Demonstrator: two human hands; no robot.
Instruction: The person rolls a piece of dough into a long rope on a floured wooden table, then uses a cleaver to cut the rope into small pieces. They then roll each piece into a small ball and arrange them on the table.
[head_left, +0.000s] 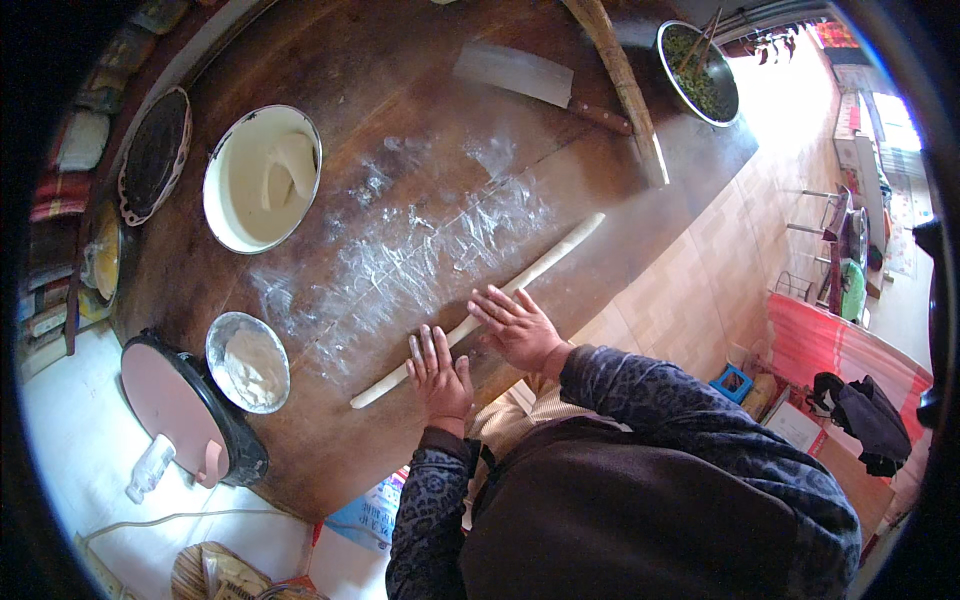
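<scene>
A long thin rope of dough (555, 256) lies slantwise across the floured wooden board (450, 172). My left hand (440, 379) rests on its lower part, fingers nearly straight and a little apart. Higher along the rope, my right hand (517, 330) lies flat on it with the fingers spread. Neither hand grips the dough; the palms face down. White flour (420, 255) is smeared over the wood beyond the rope. An enamel basin (225, 214) at the left holds more dough (289, 172), and below it stands a metal bowl of flour (259, 367).
A cleaver (517, 71) lies near the far side, its handle beside a long wooden stick (626, 82). At the far right corner stands a metal bowl of chopped greens (701, 101) with chopsticks. A round pink-lidded appliance (172, 401) and a plastic bottle (152, 466) are at the left.
</scene>
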